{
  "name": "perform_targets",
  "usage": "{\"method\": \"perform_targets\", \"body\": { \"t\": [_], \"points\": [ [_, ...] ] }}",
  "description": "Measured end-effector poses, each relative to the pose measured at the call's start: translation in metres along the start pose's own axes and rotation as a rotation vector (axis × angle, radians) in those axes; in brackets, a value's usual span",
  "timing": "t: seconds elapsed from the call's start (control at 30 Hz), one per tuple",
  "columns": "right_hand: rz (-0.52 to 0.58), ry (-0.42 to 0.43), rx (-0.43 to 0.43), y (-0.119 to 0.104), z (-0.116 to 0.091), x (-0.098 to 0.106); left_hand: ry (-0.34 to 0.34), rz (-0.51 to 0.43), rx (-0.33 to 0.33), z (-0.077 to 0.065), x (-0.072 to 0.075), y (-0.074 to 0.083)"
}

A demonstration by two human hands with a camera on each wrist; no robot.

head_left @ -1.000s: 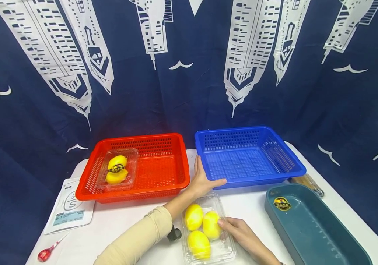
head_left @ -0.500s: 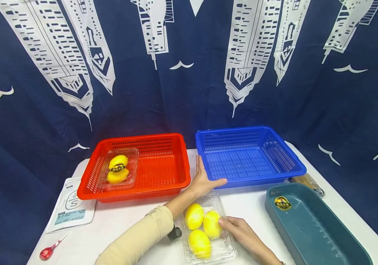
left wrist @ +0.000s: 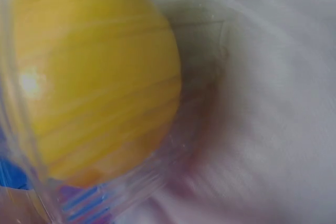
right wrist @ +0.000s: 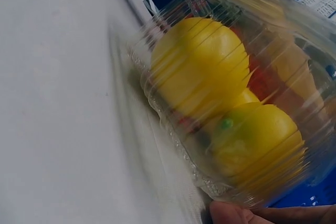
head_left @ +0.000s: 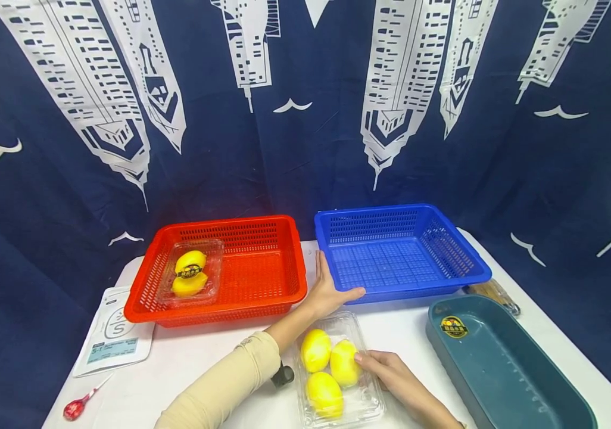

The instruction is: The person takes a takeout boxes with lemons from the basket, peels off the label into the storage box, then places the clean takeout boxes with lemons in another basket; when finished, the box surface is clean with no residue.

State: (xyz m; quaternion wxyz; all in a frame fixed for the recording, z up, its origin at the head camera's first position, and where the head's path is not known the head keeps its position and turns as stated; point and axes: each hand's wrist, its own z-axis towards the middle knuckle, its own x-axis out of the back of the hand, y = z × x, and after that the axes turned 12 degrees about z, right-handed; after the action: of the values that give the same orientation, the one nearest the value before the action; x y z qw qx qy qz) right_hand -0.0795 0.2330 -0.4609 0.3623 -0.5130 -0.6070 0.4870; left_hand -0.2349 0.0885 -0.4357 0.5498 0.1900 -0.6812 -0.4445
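Observation:
A clear plastic fruit box point(head_left: 361, 408) lies lengthwise on the white table with three lemons inside. One lemon point(left wrist: 100, 87) fills much of the left wrist view through the ribbed plastic. My right hand point(head_left: 399, 381) holds the box by its right side, thumb at the edge beside a lemon point(head_left: 345, 363). In the right wrist view, its fingertips point(right wrist: 231, 213) are at the box's bottom edge. My left hand point(head_left: 329, 295) spreads at the far end of the box, fingers straight and thumb pointing right, overlapping the near corner of the blue basket point(head_left: 391, 295).
The red basket point(head_left: 262, 310) at back left holds another clear box with two lemons point(head_left: 190, 259). A teal tray point(head_left: 498, 357) with a round sticker stands at right. A white pouch point(head_left: 115, 333) and a red lollipop point(head_left: 75, 409) lie at left. A small black object point(head_left: 283, 375) sits under my left forearm.
Both hands keep nearly the same places. The near end of the fruit box has shifted very slightly to the right, and the head view has turned a little.

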Motion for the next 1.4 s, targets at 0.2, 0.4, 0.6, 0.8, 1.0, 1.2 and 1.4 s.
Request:
{"method": "perform_targets", "body": {
  "t": [0.2,0.4,0.6,0.8,1.0,1.2,1.4],
  "points": [
    [0.037,0.002,-0.027,0.000,-0.004,0.002,0.016,0.001,-0.002,0.002,-0.002,-0.002],
    [0.046,-0.004,-0.034,0.001,-0.010,0.005,0.023,-0.013,-0.001,0.002,-0.003,-0.002],
    [-0.050,0.008,-0.037,-0.001,-0.016,0.010,0.038,-0.038,-0.003,0.001,-0.003,-0.001],
    [-0.211,0.065,-0.083,-0.007,-0.027,0.015,0.059,-0.060,-0.007,0.000,-0.005,0.000],
    [-0.252,0.076,-0.108,-0.019,-0.038,0.023,0.087,-0.071,-0.008,0.001,-0.008,-0.001],
    [-0.295,0.092,-0.111,-0.037,-0.052,0.035,0.093,-0.088,-0.016,0.002,-0.010,-0.003],
    [-0.265,-0.001,-0.072,-0.059,-0.065,0.044,0.094,-0.096,-0.026,0.002,-0.009,-0.002]
  ]
}}
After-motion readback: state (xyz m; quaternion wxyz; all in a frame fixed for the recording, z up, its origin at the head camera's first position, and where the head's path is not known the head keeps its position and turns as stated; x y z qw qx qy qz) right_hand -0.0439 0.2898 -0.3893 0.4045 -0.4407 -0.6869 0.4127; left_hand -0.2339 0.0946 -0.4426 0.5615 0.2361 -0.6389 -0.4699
